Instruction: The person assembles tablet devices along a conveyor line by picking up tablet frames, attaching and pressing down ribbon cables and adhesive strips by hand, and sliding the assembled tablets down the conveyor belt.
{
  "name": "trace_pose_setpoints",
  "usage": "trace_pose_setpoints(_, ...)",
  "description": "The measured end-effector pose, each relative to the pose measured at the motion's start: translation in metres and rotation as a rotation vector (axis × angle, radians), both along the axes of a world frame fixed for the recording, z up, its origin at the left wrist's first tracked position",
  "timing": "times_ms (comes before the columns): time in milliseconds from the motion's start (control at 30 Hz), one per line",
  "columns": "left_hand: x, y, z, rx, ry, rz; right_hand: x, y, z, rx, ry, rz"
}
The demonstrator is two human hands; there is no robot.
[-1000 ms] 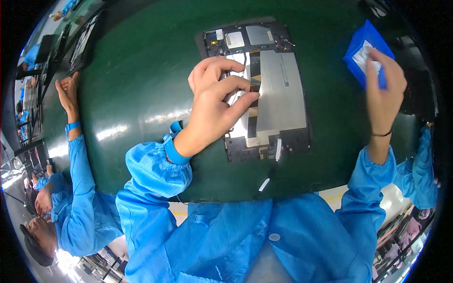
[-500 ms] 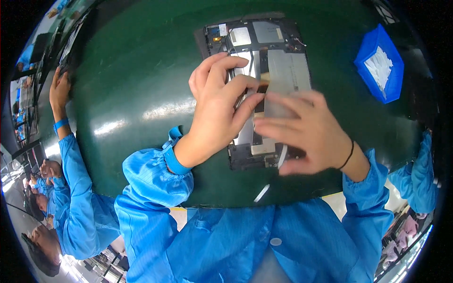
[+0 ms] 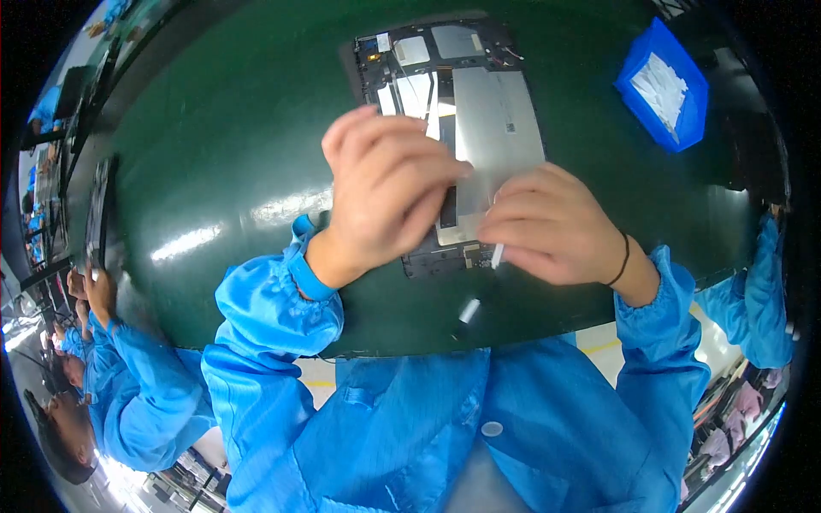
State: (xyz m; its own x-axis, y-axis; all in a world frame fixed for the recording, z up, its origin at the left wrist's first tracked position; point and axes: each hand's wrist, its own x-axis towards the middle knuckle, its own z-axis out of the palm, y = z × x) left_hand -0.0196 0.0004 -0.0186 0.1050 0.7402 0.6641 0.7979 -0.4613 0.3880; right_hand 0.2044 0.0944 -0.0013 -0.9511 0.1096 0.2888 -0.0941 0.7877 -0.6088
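Observation:
An opened tablet point(image 3: 500, 128) lies in front of me, its silver plates, dark frame and thin cables exposed. Over its left side hovers my left hand point(image 3: 385, 184), slightly blurred, with curled fingers and the thumb near the index tip. Whatever sits in that pinch is too small to tell. At the tablet's lower right, my right hand point(image 3: 556, 224) has its fingers closed together. A narrow white strip point(image 3: 497, 256) sticks out below those fingertips, seemingly held by them. Another short white piece point(image 3: 469, 310) lies near the table's front edge.
A blue bin point(image 3: 629, 81) with white strips inside stands on the green table point(image 3: 256, 128) at the far right. On the left, a co-worker in a blue sleeve point(image 3: 150, 368) reaches toward a dark flat item point(image 3: 101, 214). Another blue sleeve point(image 3: 748, 316) shows at the right.
The whole view has shifted a little. My left fingers have lifted away from the tablet's middle. My right fingers, spread before, have drawn together. The co-worker's hand at left has come back nearer.

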Motion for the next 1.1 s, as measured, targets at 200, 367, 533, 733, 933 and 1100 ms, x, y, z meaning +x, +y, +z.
trace_pose_setpoints(200, 0.018, -0.024, 0.005, 0.125, 0.145, -0.187, -0.005, -0.002, -0.009, 0.008, 0.150, -0.121)
trace_pose_setpoints(367, 0.021, -0.023, 0.004, 0.197, 0.166, -0.215, -0.004, -0.002, -0.011, -0.064, 0.107, -0.154)
trace_pose_setpoints(533, 0.015, -0.024, 0.008, 0.167, 0.269, -0.181, -0.004, -0.002, -0.012, -0.090, 0.096, -0.166)
trace_pose_setpoints(733, 0.015, -0.028, 0.010, 0.256, 0.393, -0.109, -0.004, -0.004, -0.005, -0.187, 0.063, -0.197)
trace_pose_setpoints(933, 0.015, -0.027, 0.007, 0.336, 0.501, -0.076, -0.001, -0.006, 0.007, -0.349, -0.016, -0.220)
trace_pose_setpoints(1100, 0.014, -0.031, 0.014, 0.367, 0.603, -0.119, -0.005, -0.012, 0.007, -0.375, -0.048, -0.264)
